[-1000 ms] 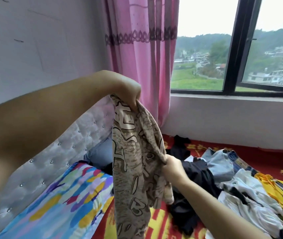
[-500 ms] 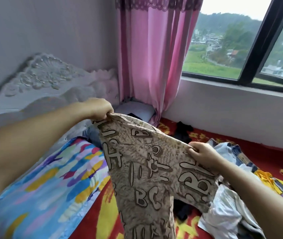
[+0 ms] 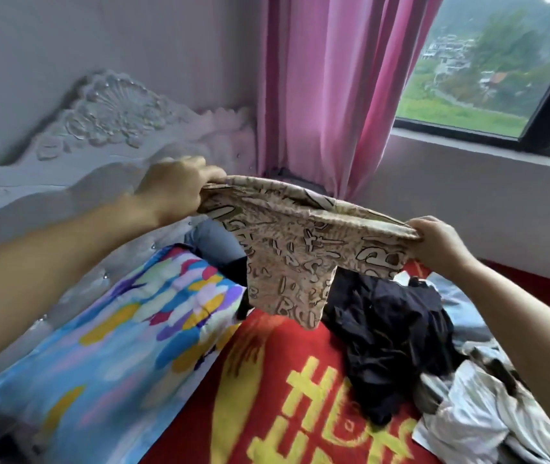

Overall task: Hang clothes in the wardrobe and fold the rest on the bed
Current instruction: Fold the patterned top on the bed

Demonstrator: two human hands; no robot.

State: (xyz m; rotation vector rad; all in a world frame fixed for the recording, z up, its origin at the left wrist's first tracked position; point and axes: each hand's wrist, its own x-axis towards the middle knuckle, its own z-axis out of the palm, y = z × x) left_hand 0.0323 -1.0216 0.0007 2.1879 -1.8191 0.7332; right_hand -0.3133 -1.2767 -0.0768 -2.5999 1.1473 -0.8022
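Bed (image 3: 266,413) with red-and-yellow cover fills lower view; carved pale headboard (image 3: 106,115) at left, pink curtain (image 3: 327,88) behind, window (image 3: 487,68) at upper right. Multicolour pillow (image 3: 109,336) lies along headboard side. Dark garment pile (image 3: 390,336) on bed right of centre, white cloth (image 3: 467,420) just beside it. Beige lettered garment (image 3: 300,256) held stretched in air above bed, lower part hanging over dark pile. Left hand (image 3: 173,189) grips its left top edge, fingers curled round cloth. Right hand (image 3: 441,246) pinches right top edge, fingers closed on fabric.
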